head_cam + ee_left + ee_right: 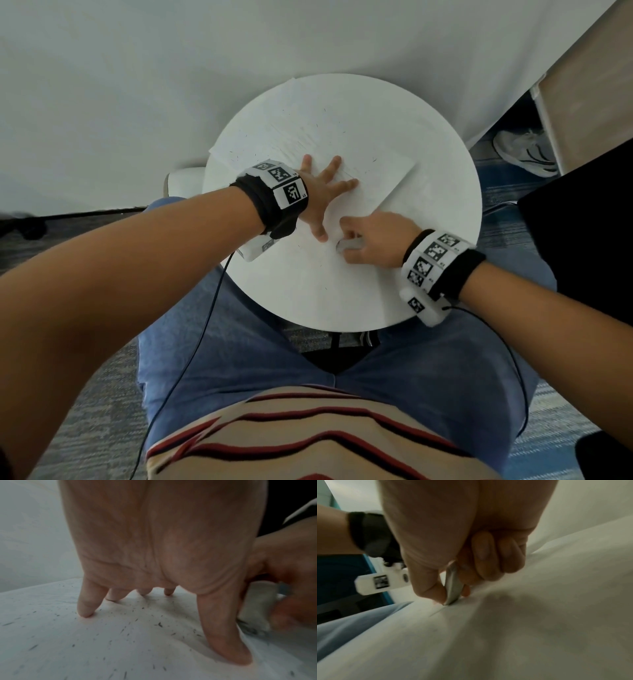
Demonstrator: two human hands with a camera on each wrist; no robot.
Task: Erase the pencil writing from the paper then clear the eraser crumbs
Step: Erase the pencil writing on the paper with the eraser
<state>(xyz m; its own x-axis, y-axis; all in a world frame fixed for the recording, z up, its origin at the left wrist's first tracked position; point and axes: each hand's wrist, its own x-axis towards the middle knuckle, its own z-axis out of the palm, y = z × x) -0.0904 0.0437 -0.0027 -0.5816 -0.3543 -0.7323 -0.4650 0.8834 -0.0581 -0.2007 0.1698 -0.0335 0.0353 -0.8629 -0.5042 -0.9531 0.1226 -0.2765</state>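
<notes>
A: Loads of dark eraser crumbs point(159, 624) are scattered over the paper point(308, 137), which lies flat on the round white table point(342, 301).

B: Yep, and the eraser point(349, 245) touches the sheet near its front edge. The right hand point(376, 240) pinches it between thumb and curled fingers.

A: The left hand point(322, 192)?

B: Fingers spread straight, tips pressing the paper just beside the eraser. Blue jeans point(239, 342) show below the table.

Left hand point(317, 192) spread on paper point(308, 137) blocks mid-table; far side free.
</notes>
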